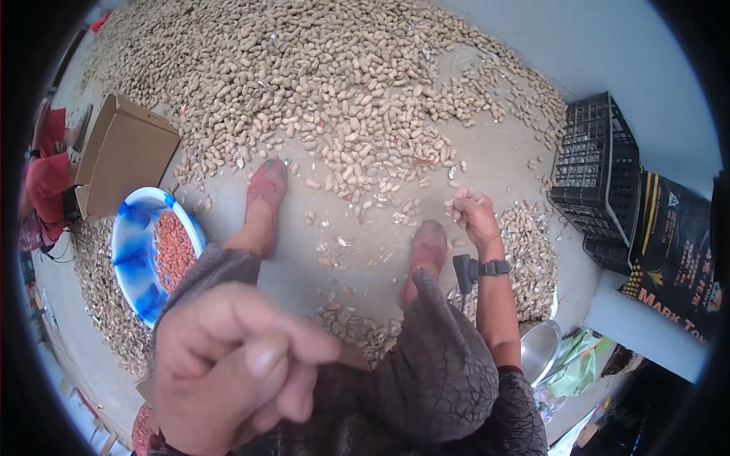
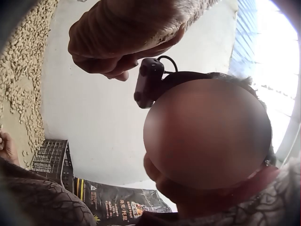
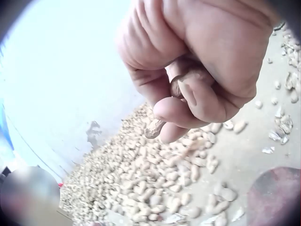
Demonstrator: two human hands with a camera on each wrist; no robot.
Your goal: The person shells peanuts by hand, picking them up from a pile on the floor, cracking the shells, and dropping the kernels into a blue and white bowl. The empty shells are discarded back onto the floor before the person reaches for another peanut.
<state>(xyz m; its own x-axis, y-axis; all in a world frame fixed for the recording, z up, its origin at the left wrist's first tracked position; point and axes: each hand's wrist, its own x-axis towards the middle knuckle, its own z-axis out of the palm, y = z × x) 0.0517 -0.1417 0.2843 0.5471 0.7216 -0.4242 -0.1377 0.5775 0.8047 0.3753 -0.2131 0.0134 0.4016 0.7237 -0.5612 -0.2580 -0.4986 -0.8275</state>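
Observation:
Close to the head camera, my left hand (image 1: 228, 365) is raised with its fingers curled and the thumb against the index finger; no object shows in it. The left wrist view has this hand (image 2: 108, 37) beside the head-worn camera (image 2: 149, 82). Low over the floor by the right shoe, my right hand (image 1: 477, 216) holds unshelled peanuts. In the right wrist view, one peanut (image 3: 154, 129) pokes out at the fingertips, and another peanut (image 3: 176, 87) lies in the curled fingers. A large heap of unshelled peanuts (image 1: 304, 83) spreads ahead.
On the left stands a blue-and-white basin (image 1: 129, 228) with red peanut kernels (image 1: 173, 251), near a cardboard box (image 1: 129, 156) and another person's red clothing (image 1: 47, 178). Empty shells (image 1: 528, 243) lie right. Black crates (image 1: 597, 159), a printed black sack (image 1: 673, 251) and a metal bowl (image 1: 538, 351) stand beyond.

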